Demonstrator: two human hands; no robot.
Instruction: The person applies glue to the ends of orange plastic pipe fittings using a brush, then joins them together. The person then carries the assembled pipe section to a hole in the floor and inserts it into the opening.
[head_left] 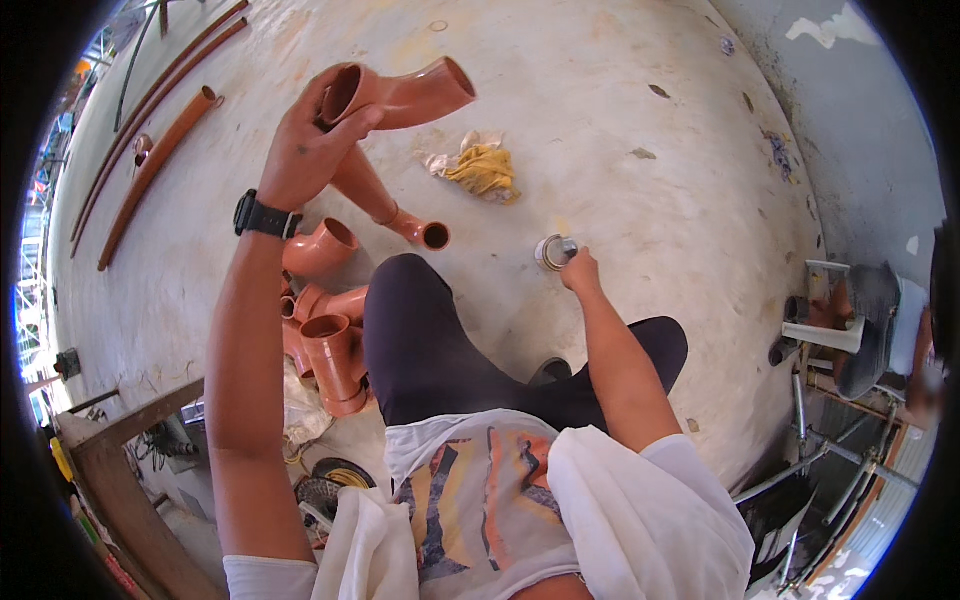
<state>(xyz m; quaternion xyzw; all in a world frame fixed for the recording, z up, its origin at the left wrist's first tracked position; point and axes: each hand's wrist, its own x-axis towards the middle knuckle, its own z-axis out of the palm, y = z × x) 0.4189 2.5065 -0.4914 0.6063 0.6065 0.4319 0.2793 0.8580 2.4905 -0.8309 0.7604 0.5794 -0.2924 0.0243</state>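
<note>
My left hand (312, 140), wearing a black wristwatch (265, 216), is raised and wrapped round an orange-brown pipe fitting (415, 97) with open ends. Below it an orange-brown pipe (362, 185) runs away to an elbow end (425, 233); whether it joins the held fitting is hidden by my hand. Low on the right, my right hand (580, 270) is closed on what looks like a paintbrush (568, 246). Its grey metal part shows over the mouth of a small round can (548, 254) on the floor. The bristles are out of sight.
More orange-brown fittings (335, 360) are heaped left of my knee. Long pipes (155, 180) lie at the far left. A yellow and white rag (480, 170) lies crumpled ahead. Metal tubing and a white stand (825, 335) are at the right, by the grey wall (850, 130).
</note>
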